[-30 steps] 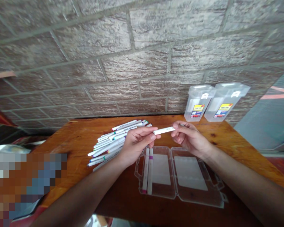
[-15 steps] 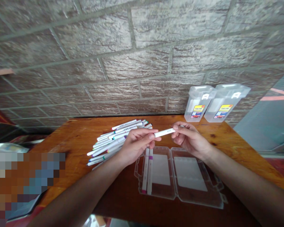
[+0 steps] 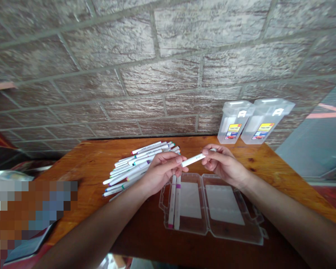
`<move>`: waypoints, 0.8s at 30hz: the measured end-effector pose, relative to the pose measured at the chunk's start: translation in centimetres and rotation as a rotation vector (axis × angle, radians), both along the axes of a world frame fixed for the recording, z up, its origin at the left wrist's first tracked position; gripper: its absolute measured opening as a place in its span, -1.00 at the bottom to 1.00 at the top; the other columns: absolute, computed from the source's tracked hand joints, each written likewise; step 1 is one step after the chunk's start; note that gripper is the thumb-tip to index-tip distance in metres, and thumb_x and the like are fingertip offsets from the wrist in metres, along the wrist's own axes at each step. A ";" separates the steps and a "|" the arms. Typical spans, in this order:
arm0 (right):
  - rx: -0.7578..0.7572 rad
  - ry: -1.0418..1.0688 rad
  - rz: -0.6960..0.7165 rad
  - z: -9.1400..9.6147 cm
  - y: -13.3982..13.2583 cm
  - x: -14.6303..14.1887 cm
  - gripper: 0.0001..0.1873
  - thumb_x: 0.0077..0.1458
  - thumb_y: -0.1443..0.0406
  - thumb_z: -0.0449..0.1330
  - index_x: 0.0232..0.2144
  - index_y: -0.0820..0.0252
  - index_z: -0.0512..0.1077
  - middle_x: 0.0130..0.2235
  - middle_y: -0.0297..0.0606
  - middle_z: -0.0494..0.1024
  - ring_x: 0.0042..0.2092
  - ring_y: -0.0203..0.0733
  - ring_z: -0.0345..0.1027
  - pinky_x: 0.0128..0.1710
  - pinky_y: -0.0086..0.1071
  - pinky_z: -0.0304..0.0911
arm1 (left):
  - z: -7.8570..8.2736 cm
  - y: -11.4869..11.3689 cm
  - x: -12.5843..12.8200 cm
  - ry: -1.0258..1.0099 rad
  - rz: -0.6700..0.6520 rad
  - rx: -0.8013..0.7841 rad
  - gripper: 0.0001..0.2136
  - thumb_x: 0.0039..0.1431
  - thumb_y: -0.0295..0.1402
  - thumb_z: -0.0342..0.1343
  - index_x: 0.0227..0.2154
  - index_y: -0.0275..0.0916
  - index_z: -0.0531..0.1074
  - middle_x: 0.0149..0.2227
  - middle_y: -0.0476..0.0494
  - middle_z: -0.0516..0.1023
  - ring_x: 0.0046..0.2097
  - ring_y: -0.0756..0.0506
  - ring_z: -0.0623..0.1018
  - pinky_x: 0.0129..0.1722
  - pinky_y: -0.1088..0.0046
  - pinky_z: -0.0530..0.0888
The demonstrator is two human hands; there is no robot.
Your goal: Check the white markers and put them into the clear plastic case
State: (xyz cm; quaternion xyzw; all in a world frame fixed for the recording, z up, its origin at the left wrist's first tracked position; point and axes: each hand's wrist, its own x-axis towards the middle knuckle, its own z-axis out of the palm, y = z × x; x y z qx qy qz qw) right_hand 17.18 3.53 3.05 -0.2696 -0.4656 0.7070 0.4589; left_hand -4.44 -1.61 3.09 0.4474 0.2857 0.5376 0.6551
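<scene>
Both hands hold one white marker (image 3: 192,160) between them, above the table. My left hand (image 3: 162,169) pinches its left end with curled fingers. My right hand (image 3: 223,162) pinches its right end at the fingertips. Below the hands lies an open clear plastic case (image 3: 212,228), flat on the wooden table (image 3: 81,172). Two white markers (image 3: 174,201) with purple bands lie side by side in the case's left half. A loose heap of white markers (image 3: 134,166) with coloured caps rests left of my left hand.
Two closed clear boxes, one (image 3: 233,121) beside the other (image 3: 264,119), stand upright against the brick wall (image 3: 128,56) at the table's back right. A blurred patch covers the lower left. The table's front edge runs just below the case.
The held marker has tilted slightly, its left end lower, and both hands have drifted a little left and down. The case and the heap have not moved.
</scene>
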 end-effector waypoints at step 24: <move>-0.016 0.038 -0.031 0.3 0.0 -0.2 -0.71 -0.18 0.21 0.58 -0.50 0.24 0.60 -0.56 -0.27 0.64 -0.65 -0.45 0.30 -0.66 -0.60 0.15 | -0.5 0.2 0.2 0.085 0.163 0.086 -0.73 -0.13 -0.33 0.54 -0.29 -0.18 0.72 -0.42 -0.19 0.71 -0.54 0.08 0.46 -0.53 0.56 0.30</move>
